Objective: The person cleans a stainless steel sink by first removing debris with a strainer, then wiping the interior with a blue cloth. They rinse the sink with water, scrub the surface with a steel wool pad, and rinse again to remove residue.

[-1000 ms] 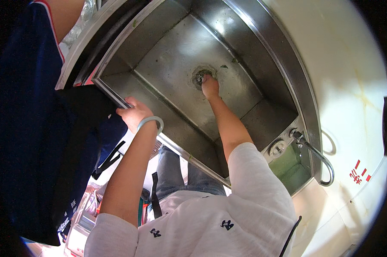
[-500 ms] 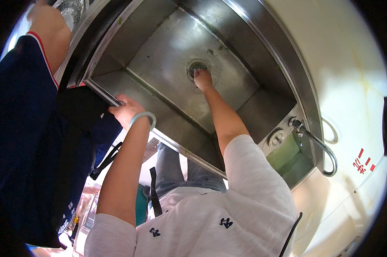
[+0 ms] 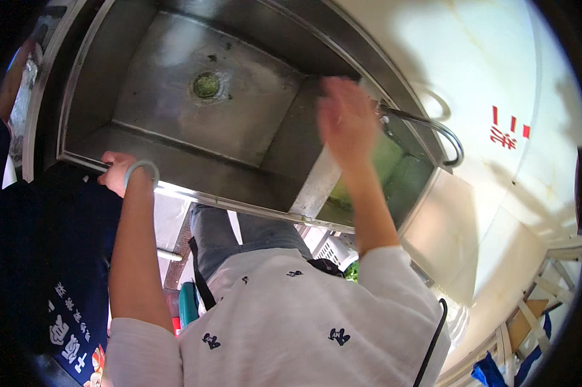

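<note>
One steel sink (image 3: pixel 175 122) lies below the person, its drain (image 3: pixel 206 85) clogged with green matter. Left hand (image 3: pixel 118 173) curls closed on the sink's front rim. Right hand (image 3: pixel 346 119), blurred, hovers spread and empty beside the curved faucet (image 3: pixel 436 129).

Your sink (image 3: pixel 175 116) is sheet metal with a dull brushed finish, scuffed and streaked on the floor, brighter and more reflective along the front rim where your left hand (image 3: pixel 115 173) rests. The drain (image 3: pixel 206 85) holds a rough, greenish clump. The faucet (image 3: pixel 433 129) beside your blurred right hand (image 3: pixel 347 122) is a smooth polished metal tube. The smaller basin (image 3: pixel 394 180) looks green-tinted and wet; its material is hard to tell. The wall (image 3: pixel 471 77) is smooth, glossy, pale, marble-like stone. Your shirt (image 3: pixel 291 322) is matt white woven cloth with small dark printed figures. The band (image 3: pixel 141 169) on your left wrist looks like smooth matt plastic or rubber. The apron (image 3: pixel 65 271) at left is dark matt cloth.
</note>
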Motion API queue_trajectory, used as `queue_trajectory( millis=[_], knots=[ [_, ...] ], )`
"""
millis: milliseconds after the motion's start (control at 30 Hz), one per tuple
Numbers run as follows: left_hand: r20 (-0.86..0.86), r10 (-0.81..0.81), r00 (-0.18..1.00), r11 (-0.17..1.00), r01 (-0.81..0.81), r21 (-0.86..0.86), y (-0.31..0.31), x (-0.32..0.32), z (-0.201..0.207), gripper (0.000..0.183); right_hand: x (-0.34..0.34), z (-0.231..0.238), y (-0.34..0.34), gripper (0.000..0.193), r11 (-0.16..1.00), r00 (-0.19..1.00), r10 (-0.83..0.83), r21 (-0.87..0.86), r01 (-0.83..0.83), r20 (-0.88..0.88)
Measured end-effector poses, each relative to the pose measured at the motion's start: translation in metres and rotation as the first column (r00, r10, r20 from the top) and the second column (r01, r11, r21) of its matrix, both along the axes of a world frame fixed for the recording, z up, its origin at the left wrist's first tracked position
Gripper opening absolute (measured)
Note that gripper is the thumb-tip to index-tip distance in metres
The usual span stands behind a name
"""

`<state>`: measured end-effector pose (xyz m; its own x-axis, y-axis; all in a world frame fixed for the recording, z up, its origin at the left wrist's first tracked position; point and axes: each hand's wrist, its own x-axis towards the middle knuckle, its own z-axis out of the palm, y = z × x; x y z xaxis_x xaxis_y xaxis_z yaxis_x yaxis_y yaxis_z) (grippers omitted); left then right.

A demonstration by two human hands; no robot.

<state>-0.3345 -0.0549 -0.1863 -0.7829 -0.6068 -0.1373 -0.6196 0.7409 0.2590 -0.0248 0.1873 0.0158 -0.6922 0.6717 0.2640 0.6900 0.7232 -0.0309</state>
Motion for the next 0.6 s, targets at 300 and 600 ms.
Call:
queue_trajectory(
  millis=[300, 600],
  knots=[
    [-0.379, -0.144, 0.914, 0.981, 0.183, 0.07, -0.13, -0.056, -0.224, 0.049, 0.124, 0.134, 0.026, 0.037, 0.747, 0.695, -0.661, 0.159, 0.646, 0.283],
    [-0.131, 0.016, 0.991, 1.0, -0.015, 0.011, -0.002, 0.01, 0.028, 0.048, 0.117, 0.173, 0.041, 0.042, 0.803, 0.73, -0.438, -0.136, 0.58, 0.524]
  ],
)
